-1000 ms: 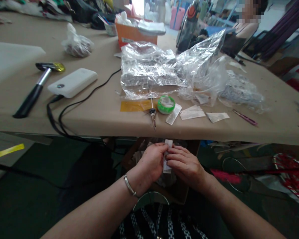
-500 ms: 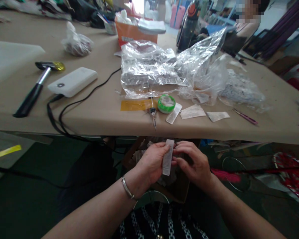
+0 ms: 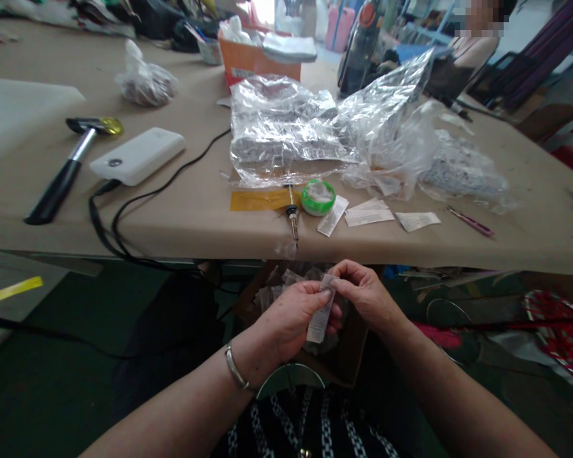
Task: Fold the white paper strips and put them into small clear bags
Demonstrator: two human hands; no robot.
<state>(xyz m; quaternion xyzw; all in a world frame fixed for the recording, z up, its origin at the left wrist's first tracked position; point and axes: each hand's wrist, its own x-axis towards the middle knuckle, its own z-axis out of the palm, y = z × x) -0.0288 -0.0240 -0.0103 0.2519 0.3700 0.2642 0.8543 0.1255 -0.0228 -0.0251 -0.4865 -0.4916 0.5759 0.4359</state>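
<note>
My left hand (image 3: 291, 315) is closed on a small white printed label strip (image 3: 318, 323), thumb on top and fingers underneath. At the strip's upper end, the thumb and fingertips of my right hand (image 3: 365, 294) pinch its edge. Both hands are just below the table's front edge, over a cardboard box (image 3: 356, 356) of clear plastic scraps or small bags. On the table ahead, a soldering iron (image 3: 293, 216) points toward me, with a pale translucent scrap or wisp at its tip. Beside it sit a green round tub (image 3: 318, 198) and several printed strips (image 3: 368, 212).
Crumpled clear plastic bags (image 3: 286, 137) fill the table's middle. To the left are a hammer (image 3: 69, 172), a white power bank (image 3: 138, 156), black cables and a knotted bag (image 3: 148, 83). Pink-handled tweezers (image 3: 472, 222) lie right. An orange box (image 3: 258, 63) and a person stand farther back.
My right hand has moved up and in to pinch the strip's upper end. My left thumb lies farther over the strip. A translucent scrap or wisp now shows at the iron's tip.
</note>
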